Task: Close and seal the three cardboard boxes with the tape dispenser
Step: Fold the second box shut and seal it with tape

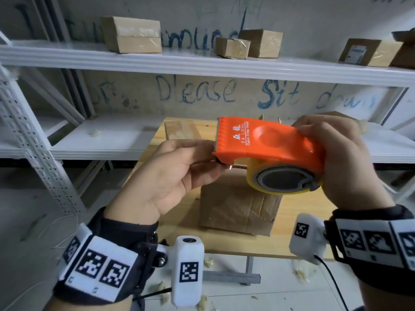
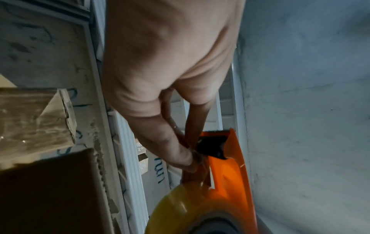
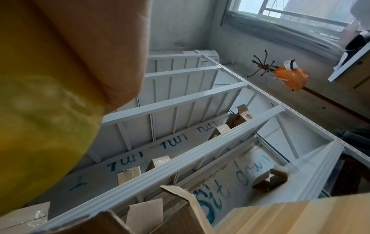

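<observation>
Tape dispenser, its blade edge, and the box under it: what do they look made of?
Tape dispenser: apparently moulded plastic, glossy orange with printed white lettering. Toothed blade: grey, looks like metal, though blurred. Tape roll: translucent yellowish film. Cardboard box: matte brown corrugated board, creased.

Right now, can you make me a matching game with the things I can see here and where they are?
Things:
1. tape dispenser
2. brown box
3. taped boxes
4. wooden table

Places:
A. on the top shelf
B. under the brown box
C. held in both hands, right hand and left hand
D. standing on the table, below the dispenser

Pairs: 1-C, 2-D, 3-A, 4-B
</observation>
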{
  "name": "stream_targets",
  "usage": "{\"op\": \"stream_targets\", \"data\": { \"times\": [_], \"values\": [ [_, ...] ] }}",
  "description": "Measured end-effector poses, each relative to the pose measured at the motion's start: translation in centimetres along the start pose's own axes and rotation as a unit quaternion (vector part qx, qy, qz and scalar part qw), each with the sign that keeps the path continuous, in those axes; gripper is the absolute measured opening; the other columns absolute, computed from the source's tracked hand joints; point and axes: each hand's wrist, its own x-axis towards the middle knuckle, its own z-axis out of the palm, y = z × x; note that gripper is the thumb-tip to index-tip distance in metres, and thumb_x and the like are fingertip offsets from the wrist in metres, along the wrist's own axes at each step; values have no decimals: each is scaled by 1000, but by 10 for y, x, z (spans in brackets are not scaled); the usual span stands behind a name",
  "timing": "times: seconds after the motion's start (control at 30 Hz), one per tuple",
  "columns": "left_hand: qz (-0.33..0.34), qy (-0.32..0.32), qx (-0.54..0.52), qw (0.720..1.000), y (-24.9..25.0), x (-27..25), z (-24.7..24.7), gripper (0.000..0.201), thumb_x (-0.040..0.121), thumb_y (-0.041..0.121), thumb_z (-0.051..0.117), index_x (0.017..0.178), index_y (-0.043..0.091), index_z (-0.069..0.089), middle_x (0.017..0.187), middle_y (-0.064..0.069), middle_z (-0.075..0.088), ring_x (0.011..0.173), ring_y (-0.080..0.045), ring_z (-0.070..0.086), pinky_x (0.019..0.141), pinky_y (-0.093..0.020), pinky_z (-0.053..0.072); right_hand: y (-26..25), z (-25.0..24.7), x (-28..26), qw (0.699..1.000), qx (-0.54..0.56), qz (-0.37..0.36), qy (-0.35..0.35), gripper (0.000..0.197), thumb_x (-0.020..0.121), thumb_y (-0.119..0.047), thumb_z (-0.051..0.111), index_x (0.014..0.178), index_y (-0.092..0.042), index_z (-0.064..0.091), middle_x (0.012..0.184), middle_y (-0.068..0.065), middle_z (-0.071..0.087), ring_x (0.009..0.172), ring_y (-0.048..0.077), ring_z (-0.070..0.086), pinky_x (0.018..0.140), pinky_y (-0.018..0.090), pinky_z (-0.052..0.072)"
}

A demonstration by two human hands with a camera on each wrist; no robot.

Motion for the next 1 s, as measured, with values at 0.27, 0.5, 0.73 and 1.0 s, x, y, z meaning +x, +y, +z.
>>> {"op": "stream_targets", "data": {
  "times": [0.27,0.5,0.73,1.0],
  "values": [
    [25,35,72,996,12,-1,1,22,68,12,67,85,-1,70,66,-8,73,53,-9,69,46,-12,50,7,-14,7,999,-16,-20,-36,37,85,-20,52,63,9,48,56,21,30,50,31,27,48,36,21],
    [6,74,108,991,17,7,-6,22,73,13,69,91,1,71,67,-11,74,46,-6,66,41,-12,48,14,-9,10,997,-31,-24,-68,30,86,-22,52,61,-8,56,55,5,40,52,18,36,49,29,26],
    [23,136,118,983,28,11,-43,28,67,18,78,88,0,76,84,-13,77,53,-4,64,48,-11,52,23,-17,18,1000,-20,-20,-1,29,81,-19,52,65,3,59,62,34,42,57,26,41,55,32,30],
    [8,158,43,987,21,24,-53,15,82,8,73,94,0,70,84,-10,78,65,-6,71,51,-11,53,34,-9,25,996,4,46,79,25,91,-11,54,81,9,65,85,18,56,69,9,56,63,20,44]
  ]
}}
